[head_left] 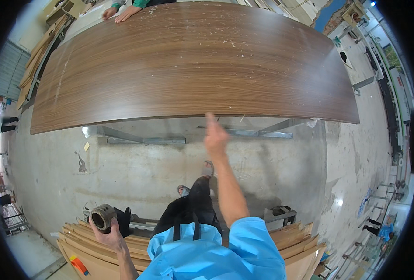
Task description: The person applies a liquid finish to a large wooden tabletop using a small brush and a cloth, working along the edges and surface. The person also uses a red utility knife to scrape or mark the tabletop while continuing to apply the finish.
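Note:
A large brown wood-grain panel (183, 84) lies flat in front of me, with pale shavings scattered over its surface. My right hand (215, 137) reaches to its near edge, index finger stretched out and the other fingers curled; it appears to hold nothing. At the lower left, my left hand (110, 237) is closed around a thick, hollow, grey-brown metal cylinder (103, 218) with small holes in its side. Its open end faces up toward me. A black shape beside the cylinder may be part of it; I cannot tell.
Metal legs (146, 140) show beneath the panel. Another person's hands (123, 15) rest near its far left edge. Stacked boards (291, 245) stand close around me, with an orange tape roll (79, 265) at the lower left. The floor (123, 177) is grey concrete.

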`<state>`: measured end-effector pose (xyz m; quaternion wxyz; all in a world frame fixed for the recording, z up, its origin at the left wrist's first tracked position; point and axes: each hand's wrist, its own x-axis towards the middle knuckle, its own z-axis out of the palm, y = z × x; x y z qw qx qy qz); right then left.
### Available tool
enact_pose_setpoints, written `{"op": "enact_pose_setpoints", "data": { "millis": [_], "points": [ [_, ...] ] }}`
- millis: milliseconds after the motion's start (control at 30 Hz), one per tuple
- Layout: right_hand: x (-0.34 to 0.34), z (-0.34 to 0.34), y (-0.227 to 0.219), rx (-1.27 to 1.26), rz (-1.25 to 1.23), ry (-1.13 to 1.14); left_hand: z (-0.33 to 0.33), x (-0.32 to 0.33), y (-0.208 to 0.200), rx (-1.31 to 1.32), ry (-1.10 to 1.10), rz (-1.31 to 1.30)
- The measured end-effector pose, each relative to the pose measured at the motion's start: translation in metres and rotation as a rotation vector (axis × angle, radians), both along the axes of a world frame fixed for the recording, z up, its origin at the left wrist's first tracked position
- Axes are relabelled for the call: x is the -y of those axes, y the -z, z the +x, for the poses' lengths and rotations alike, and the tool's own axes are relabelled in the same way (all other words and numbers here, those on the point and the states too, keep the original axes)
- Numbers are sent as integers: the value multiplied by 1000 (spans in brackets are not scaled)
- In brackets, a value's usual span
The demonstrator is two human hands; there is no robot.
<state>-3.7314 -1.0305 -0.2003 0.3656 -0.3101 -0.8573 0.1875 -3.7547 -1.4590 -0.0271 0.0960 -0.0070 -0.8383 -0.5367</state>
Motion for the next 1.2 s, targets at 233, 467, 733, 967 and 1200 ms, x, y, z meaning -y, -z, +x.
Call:
{"op": "enact_pose_setpoints", "data": {
  "millis": [233, 467, 733, 967, 1200],
  "points": [
    [-115, 81, -32, -117, -78, 550, -38, 1, 7, 40, 99, 60],
    [12, -31, 5, -181, 46, 230, -103, -38, 6, 30, 250, 193],
    [102, -104, -26, -391, -260, 54, -178, -95, -25, -141, 474, 70],
    [-9, -16, -45, -40, -190, 554, -210, -101, -19, -13, 521, 68],
    [91, -102, -30, 16, -143, 377, -255, -66, -13, -38, 600, 33]
  ]
}}
